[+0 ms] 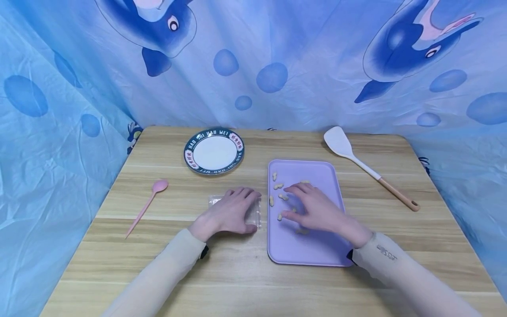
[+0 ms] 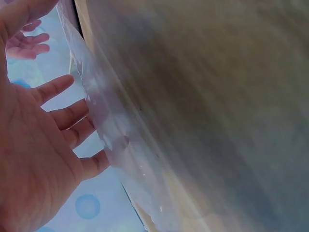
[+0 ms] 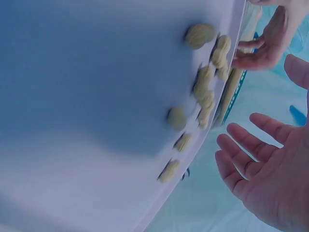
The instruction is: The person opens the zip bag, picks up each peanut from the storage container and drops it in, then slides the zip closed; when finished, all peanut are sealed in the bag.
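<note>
My left hand [image 1: 231, 211] rests over a clear plastic bag [image 1: 253, 215] lying flat on the table. In the left wrist view its fingers are spread, with the fingertips at the edge of the bag [image 2: 116, 130]. Above the purple tray [image 1: 313, 255] is my right hand [image 1: 317, 211], its fingers apart and nothing held in them. Several peanuts in their shells [image 1: 283, 197] lie in the tray, mostly along its left side. The right wrist view shows those peanuts [image 3: 203, 87] apart from the right hand [image 3: 275, 169]. Some may be hidden beneath that hand.
A plate with a dark green patterned rim [image 1: 214, 171] sits at the back left. The pink spoon [image 1: 146, 207] lies at the left. A white spatula with a wooden handle [image 1: 368, 169] lies right of the tray. Blue printed curtains [image 1: 253, 110] hang behind the table.
</note>
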`<state>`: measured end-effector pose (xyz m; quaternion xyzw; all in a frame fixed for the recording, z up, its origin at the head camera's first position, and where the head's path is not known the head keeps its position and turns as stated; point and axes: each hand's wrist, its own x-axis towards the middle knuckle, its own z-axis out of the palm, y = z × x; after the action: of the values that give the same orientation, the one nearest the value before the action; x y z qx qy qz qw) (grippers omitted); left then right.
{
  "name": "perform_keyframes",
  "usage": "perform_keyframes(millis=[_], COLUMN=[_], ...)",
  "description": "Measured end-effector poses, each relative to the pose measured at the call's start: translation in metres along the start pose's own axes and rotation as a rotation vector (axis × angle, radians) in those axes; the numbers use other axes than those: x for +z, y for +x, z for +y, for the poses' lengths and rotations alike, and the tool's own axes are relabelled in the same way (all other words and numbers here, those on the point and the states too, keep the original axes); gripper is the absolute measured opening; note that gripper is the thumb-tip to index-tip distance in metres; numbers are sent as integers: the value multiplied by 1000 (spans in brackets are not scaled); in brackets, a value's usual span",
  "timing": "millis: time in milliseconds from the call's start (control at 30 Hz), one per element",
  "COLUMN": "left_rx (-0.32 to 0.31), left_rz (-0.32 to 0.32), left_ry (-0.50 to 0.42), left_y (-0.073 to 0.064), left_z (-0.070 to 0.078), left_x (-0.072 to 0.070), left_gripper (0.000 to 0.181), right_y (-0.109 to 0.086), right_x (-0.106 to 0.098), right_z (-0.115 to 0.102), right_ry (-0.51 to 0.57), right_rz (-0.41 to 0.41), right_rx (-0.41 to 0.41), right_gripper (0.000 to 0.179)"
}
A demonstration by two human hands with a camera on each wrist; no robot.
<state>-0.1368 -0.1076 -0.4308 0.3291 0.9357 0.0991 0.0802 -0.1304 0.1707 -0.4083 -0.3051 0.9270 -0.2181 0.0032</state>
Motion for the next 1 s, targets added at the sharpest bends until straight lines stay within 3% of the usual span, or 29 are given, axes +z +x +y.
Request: perform_keyframes(millis=[333, 600, 767, 1000], left_rx=[29, 41, 59, 94], left_rz=[44, 101, 183, 265], left_ry=[-43, -115, -157, -213], left_y=[-1, -2, -1, 3], left_z=[0, 3, 6, 11], left_x=[0, -6, -14, -20], left_gripper=[92, 93, 90, 90], right_y=[9, 21, 29, 36], right_x=[7, 8, 7, 0], right_z=[-10, -15, -15, -16], right_ry=[35, 223, 355, 542], right_rz=[-48, -81, -76, -131], right_rx=[24, 68, 79, 162], right_gripper=[67, 56, 48, 32])
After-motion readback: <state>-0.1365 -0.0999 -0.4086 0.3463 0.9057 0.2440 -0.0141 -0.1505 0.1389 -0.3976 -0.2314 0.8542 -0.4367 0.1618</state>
